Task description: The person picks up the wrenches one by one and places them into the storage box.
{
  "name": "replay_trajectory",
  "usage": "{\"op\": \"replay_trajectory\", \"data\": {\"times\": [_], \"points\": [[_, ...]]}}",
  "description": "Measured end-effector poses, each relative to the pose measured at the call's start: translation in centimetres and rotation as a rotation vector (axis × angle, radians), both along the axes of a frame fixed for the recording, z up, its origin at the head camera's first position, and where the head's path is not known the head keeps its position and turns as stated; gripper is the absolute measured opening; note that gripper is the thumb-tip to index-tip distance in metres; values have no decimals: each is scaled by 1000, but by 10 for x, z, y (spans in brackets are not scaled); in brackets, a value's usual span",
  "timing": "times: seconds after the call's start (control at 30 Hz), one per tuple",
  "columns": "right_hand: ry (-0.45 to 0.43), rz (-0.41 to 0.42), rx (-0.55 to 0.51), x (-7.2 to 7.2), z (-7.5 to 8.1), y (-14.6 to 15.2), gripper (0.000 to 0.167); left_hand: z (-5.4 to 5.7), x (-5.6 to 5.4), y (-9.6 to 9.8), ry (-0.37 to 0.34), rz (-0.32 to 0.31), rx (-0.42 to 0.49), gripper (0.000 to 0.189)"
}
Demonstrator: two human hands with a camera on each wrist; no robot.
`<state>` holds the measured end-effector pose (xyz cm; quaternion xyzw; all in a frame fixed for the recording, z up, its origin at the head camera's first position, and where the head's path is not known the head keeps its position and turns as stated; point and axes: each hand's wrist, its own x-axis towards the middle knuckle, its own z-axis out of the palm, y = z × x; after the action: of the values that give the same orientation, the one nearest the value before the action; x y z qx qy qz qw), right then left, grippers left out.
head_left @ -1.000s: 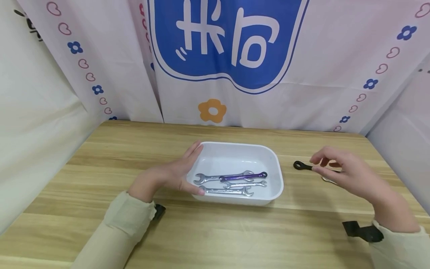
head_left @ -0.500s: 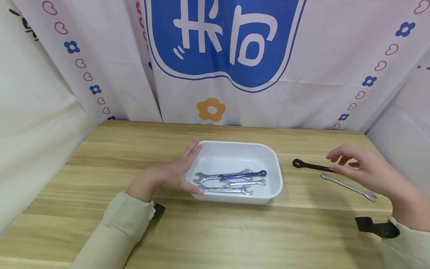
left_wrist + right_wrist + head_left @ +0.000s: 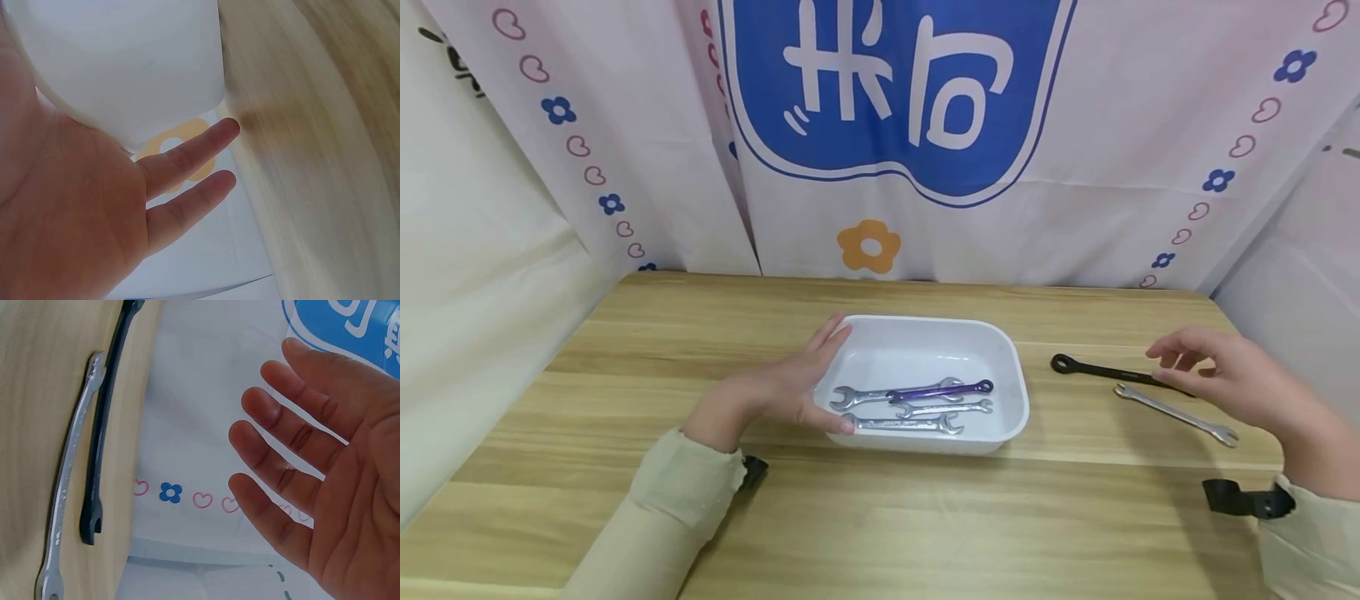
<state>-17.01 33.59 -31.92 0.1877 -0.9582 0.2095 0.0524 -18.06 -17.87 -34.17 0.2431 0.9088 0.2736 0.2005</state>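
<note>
In the head view I see a glossy, round-cornered white tub point(image 3: 925, 343) holding three shiny silver wrenches point(image 3: 906, 424) and a purple wrench point(image 3: 943, 390) on the wood-grained surface point(image 3: 887, 517); to its right lie a black wrench point(image 3: 1116, 373) and a lone silver wrench point(image 3: 1174, 412); left wrist view: the left hand point(image 3: 81, 200) rests against the tub, two fingers straight; right wrist view: the right hand point(image 3: 334, 481) holds nothing, fingers loosely bent.

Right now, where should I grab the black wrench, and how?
Probably the slim middle of the black wrench, pinched from above: it lies flat on the table, its ends are wider, and the silver wrench crowds its near side.
</note>
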Motion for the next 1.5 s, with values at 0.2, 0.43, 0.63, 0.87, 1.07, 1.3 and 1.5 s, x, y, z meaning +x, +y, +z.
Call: {"op": "replay_trajectory", "data": {"times": [0.2,0.43,0.63,0.87,1.07,1.3,1.5], "points": [[-38,30,36,-4,-14,13,17,-1,0,-1,-1,3,0,137],[-157,25,115,-7,-24,20,20,0,0,-1,-10,2,0,136],[-210,32,100,-8,-29,23,19,-1,1,-1,-14,4,0,133],[-277,30,122,-13,-33,27,24,-2,1,-2,-13,7,8,132],[-346,40,136,-14,-35,31,26,-2,0,-1,-14,5,10,130],[-366,40,153,-14,-36,30,26,-2,-1,-1,-8,1,-7,130],[-410,47,132,-13,-37,29,22,-2,-1,-1,-6,-11,0,130]]}}
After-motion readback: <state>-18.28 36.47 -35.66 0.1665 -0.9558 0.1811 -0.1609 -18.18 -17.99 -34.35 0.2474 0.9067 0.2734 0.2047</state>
